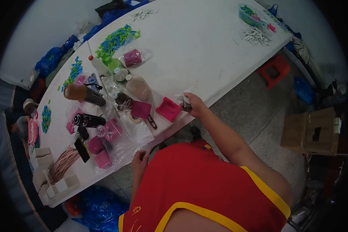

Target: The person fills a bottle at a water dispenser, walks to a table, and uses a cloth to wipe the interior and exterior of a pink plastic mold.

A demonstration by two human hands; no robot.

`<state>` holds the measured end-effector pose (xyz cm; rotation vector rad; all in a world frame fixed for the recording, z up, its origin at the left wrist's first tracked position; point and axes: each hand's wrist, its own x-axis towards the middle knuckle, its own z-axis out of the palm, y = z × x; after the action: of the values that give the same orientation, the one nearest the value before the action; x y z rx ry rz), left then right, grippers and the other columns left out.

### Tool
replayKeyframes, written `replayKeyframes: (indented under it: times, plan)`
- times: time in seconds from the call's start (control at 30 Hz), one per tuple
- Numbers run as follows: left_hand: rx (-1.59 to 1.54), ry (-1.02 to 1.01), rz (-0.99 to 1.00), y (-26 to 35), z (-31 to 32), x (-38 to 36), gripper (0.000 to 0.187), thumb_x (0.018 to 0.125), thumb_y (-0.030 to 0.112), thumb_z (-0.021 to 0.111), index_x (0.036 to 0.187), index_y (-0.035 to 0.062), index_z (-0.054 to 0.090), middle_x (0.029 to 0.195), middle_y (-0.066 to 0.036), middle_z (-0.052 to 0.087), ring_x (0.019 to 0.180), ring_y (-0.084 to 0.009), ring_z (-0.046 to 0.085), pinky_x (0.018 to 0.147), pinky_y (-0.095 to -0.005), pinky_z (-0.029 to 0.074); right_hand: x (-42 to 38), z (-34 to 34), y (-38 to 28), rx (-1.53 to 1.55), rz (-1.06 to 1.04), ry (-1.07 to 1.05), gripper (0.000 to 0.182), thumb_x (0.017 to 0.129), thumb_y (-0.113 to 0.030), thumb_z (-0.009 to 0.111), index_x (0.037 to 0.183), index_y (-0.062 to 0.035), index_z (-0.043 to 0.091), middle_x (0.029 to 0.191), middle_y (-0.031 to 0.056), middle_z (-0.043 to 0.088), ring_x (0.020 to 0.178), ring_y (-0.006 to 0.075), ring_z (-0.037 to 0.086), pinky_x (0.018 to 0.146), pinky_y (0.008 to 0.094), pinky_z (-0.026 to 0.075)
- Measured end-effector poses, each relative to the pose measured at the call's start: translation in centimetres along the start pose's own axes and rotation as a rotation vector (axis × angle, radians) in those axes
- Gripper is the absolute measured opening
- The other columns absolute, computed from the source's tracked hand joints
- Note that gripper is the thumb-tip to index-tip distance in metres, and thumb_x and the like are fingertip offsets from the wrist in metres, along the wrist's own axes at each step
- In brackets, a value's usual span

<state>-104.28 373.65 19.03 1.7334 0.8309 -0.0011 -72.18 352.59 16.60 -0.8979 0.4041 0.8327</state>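
Observation:
My right hand (pixel 193 104) is at the table's near edge, fingers closed on a small white and dark object (pixel 186 99), just right of a pink square tray (pixel 168 109). My left hand (pixel 140 159) hangs below the table edge near my red shirt, fingers loosely curled, with nothing visible in it. Close by lie another pink tray (pixel 141 109), a roll of tape (pixel 135 119) and a clear plastic bag (pixel 121 139) holding pink pieces.
Bottles (pixel 84 93) and a black flask (pixel 88 120) crowd the white table (pixel 205 50). Green and blue plastic bits (pixel 118 38), a bundle of pink strips (pixel 63 164), small cartons (pixel 58 185). A red stool (pixel 274 69) and a cardboard box (pixel 311 131) stand on the floor.

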Motion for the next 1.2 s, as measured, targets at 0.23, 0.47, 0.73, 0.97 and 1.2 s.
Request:
replayKeyframes:
  times: [0.23, 0.47, 0.73, 0.97, 1.2]
  plan:
    - [0.054, -0.156, 0.047, 1.6, 2.1, 3.0, 0.025, 0.091, 0.014, 0.062, 0.109, -0.0029, 0.061, 0.096, -0.009, 0.067, 0.085, -0.0131, 0.062, 0.078, -0.0269, 0.05, -2.0, -4.2, -1.8, 0.296, -0.02, 0.026, 0.025, 0.098, -0.034, 0.051, 0.104, -0.0099, 0.055, 0.081, 0.0049, 0.056, 0.063, 0.017, 0.055, 0.056, 0.0321, 0.053]
    - [0.061, -0.314, 0.18, 7.2, 6.2, 5.8, 0.026, 0.091, 0.014, 0.062, 0.11, -0.0032, 0.06, 0.097, -0.011, 0.067, 0.087, -0.0143, 0.062, 0.079, -0.0274, 0.05, -5.9, -6.1, -3.3, 0.422, -0.028, -0.029, 0.024, 0.098, -0.03, 0.052, 0.107, -0.0087, 0.055, 0.088, 0.006, 0.059, 0.067, 0.0175, 0.058, 0.06, 0.0345, 0.052]
    - [0.206, -0.587, 0.507, 19.0, 14.2, 5.5, 0.041, 0.086, 0.013, 0.071, 0.12, -0.001, 0.053, 0.108, -0.011, 0.062, 0.092, -0.0187, 0.061, 0.082, -0.031, 0.049, -10.7, -5.8, -5.0, 0.361, -0.152, -0.107, 0.028, 0.093, -0.021, 0.059, 0.118, -0.0077, 0.054, 0.104, 0.0067, 0.063, 0.083, 0.0191, 0.062, 0.072, 0.034, 0.052]
    - [0.355, -0.506, 0.918, 24.8, 19.8, 3.4, 0.08, 0.063, 0.016, 0.087, 0.13, 0.0033, 0.043, 0.124, -0.017, 0.048, 0.103, -0.0308, 0.056, 0.084, -0.0401, 0.05, -12.7, -5.7, -4.8, 0.382, -0.168, -0.057, 0.02, 0.09, -0.023, 0.065, 0.104, -0.0085, 0.063, 0.095, 0.0054, 0.068, 0.085, 0.0165, 0.064, 0.068, 0.0351, 0.054]
    - [0.404, -0.396, 1.024, 24.1, 21.0, 3.9, 0.083, 0.06, 0.015, 0.087, 0.129, 0.0011, 0.043, 0.125, -0.018, 0.048, 0.104, -0.0338, 0.056, 0.084, -0.0409, 0.05, -12.6, -5.2, -4.3, 0.164, -0.282, -0.044, 0.021, 0.091, -0.026, 0.065, 0.1, -0.0065, 0.064, 0.088, 0.0036, 0.066, 0.071, 0.0144, 0.062, 0.058, 0.0287, 0.05]
